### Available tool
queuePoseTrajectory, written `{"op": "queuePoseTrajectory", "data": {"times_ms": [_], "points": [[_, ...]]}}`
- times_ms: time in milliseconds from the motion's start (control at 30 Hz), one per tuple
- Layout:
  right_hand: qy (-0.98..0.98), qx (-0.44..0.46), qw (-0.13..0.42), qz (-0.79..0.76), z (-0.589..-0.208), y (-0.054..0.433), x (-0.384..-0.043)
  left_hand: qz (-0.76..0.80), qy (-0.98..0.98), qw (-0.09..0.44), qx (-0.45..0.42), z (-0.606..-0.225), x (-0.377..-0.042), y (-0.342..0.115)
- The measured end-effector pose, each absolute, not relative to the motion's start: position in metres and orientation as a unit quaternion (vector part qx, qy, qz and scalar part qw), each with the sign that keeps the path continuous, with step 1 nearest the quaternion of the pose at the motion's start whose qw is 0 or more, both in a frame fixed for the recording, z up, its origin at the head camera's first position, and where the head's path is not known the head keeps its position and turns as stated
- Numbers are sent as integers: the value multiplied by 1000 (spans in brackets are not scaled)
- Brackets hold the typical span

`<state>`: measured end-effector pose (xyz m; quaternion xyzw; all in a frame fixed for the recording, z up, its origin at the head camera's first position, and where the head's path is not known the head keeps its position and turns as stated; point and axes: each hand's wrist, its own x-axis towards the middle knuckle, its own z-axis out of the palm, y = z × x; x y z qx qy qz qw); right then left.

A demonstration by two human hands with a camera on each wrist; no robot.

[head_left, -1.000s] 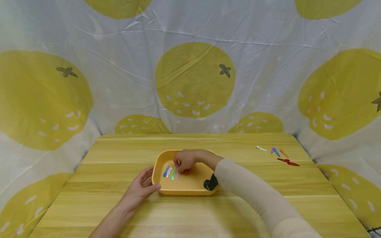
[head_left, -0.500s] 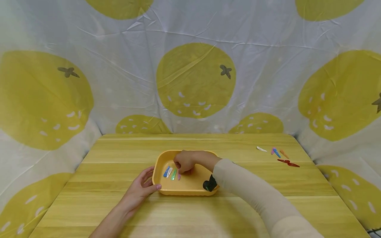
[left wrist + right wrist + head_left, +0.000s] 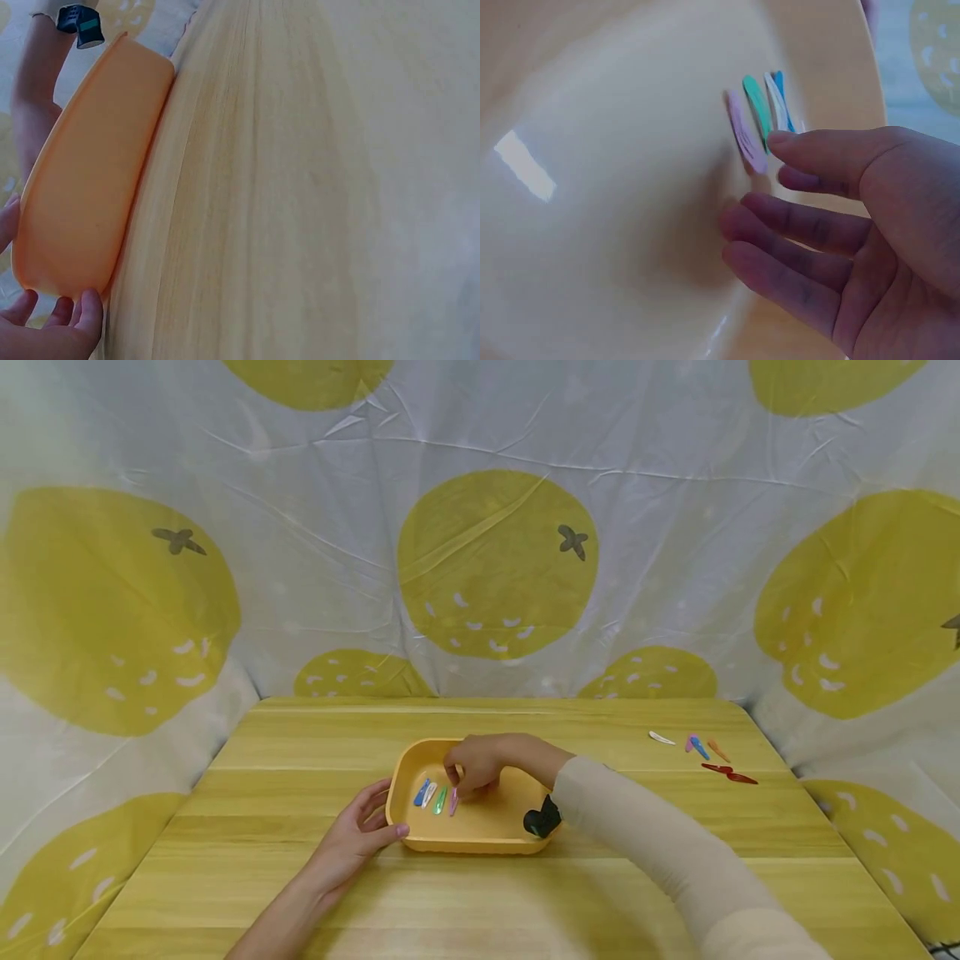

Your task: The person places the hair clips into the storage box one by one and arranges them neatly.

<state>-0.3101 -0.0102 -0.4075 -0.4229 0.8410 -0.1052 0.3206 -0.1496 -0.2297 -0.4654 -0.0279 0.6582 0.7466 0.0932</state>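
Observation:
My left hand point(image 3: 362, 828) grips the left end of a yellow plastic tray point(image 3: 480, 846), thumb near the front corner and fingers around the outer wall. In the tray's left half lie several snap hair clips in a row: a blue clip point(image 3: 422, 792), a white clip point(image 3: 428, 795), a green clip point(image 3: 440, 800) and a pink clip point(image 3: 453, 802). Over the pink clip hovers my right hand point(image 3: 478, 762). In the right wrist view its thumb and fingers stand apart, and the pink clip point(image 3: 744, 135) lies on the tray floor just beyond the fingertips.
On the table's far right lie more hair clips: a white one point(image 3: 662, 737), a pink one point(image 3: 689, 742), a blue one point(image 3: 699, 747), an orange one point(image 3: 718, 750) and red ones point(image 3: 730, 772). A dark strapped device point(image 3: 543, 817) sits at my right wrist. Patterned cloth point(image 3: 315, 568) hangs behind.
My right hand has risen slightly and eased off the pink clip, which shows more fully now. The left hand keeps its hold on the tray.

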Motion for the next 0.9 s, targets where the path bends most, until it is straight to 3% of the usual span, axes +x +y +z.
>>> {"op": "queuePoseTrajectory", "data": {"times_ms": [900], "points": [[828, -444, 320, -124, -376, 17, -315, 746, 660, 85, -35, -464, -148, -227]]}}
